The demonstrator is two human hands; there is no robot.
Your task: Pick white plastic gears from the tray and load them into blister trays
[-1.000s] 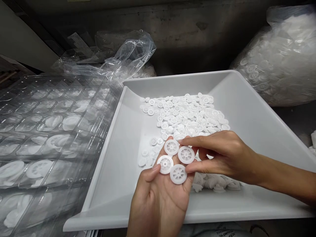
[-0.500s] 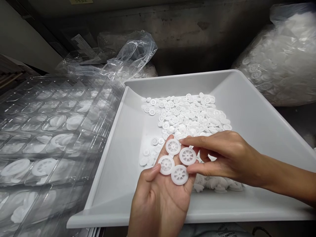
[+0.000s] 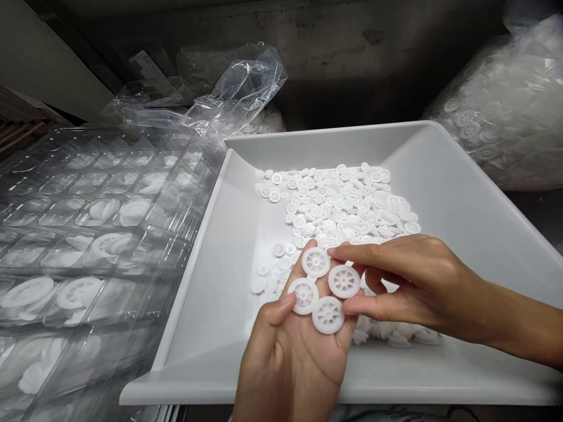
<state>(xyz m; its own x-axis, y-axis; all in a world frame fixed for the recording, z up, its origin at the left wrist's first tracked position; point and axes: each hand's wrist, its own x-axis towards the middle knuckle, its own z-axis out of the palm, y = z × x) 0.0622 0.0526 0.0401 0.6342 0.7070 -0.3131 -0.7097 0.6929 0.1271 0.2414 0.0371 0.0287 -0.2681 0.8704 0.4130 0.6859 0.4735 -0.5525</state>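
Note:
Several white plastic spoked wheels [image 3: 344,282] lie flat in a cluster on my left hand [image 3: 292,357], which is palm up over the tray. Its thumb presses the edge of the leftmost wheel, and its fingers support the cluster from below. From the right, my right hand [image 3: 413,287] grips the cluster between index finger and thumb. The index fingertip is at the top wheel and the thumb tip at the lower one. Beneath both hands is a light grey tray [image 3: 206,293], holding a heap of similar small white wheels [image 3: 347,205], partly hidden by the hands.
At left are stacked clear plastic compartment trays [image 3: 88,234] with white round parts in their pockets. A crumpled clear bag [image 3: 246,82] lies behind the tray. On the right stands a large clear bag [image 3: 514,117] full of white parts, beside the tray's rim.
Both hands and the cluster of wheels have shifted slightly right in the view. The right finger and thumb keep their place at the wheels' edges, and the grip looks the same.

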